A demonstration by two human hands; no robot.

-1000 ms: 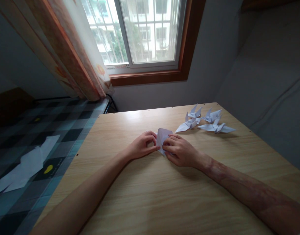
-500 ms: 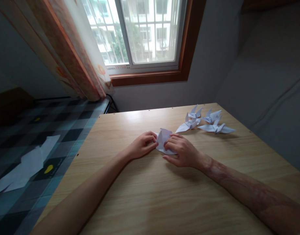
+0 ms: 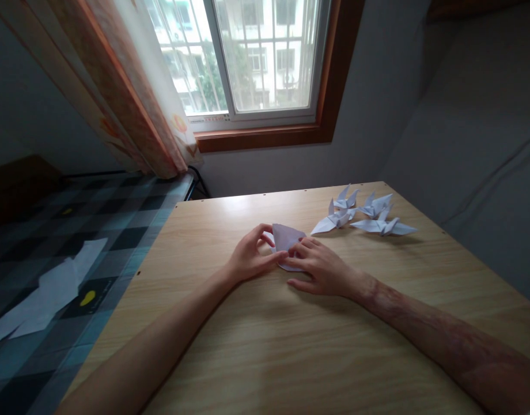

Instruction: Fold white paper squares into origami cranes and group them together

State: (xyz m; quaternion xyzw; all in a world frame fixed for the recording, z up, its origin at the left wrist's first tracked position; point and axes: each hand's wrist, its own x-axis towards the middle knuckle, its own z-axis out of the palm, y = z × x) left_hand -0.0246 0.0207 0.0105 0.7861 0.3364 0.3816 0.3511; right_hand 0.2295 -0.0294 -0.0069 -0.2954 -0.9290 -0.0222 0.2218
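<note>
A partly folded white paper (image 3: pixel 286 237) lies on the wooden table (image 3: pixel 291 340) just past the middle. My left hand (image 3: pixel 250 257) pinches its left edge, thumb low and fingers curled over the top. My right hand (image 3: pixel 323 268) rests on the paper's right side, fingers pressing it down onto the table. The lower part of the paper is hidden under both hands.
Several finished white paper cranes (image 3: pixel 363 214) stand at the table's far right. A bed with a dark checked cover (image 3: pixel 53 259) lies to the left, with loose white sheets (image 3: pixel 44 291) on it. A window (image 3: pixel 248 57) and a curtain (image 3: pixel 131 86) are behind.
The paper has been flattened and turned, its point now facing away. My left hand's fingers have lifted and arched over its edge; my right hand has slid slightly lower.
</note>
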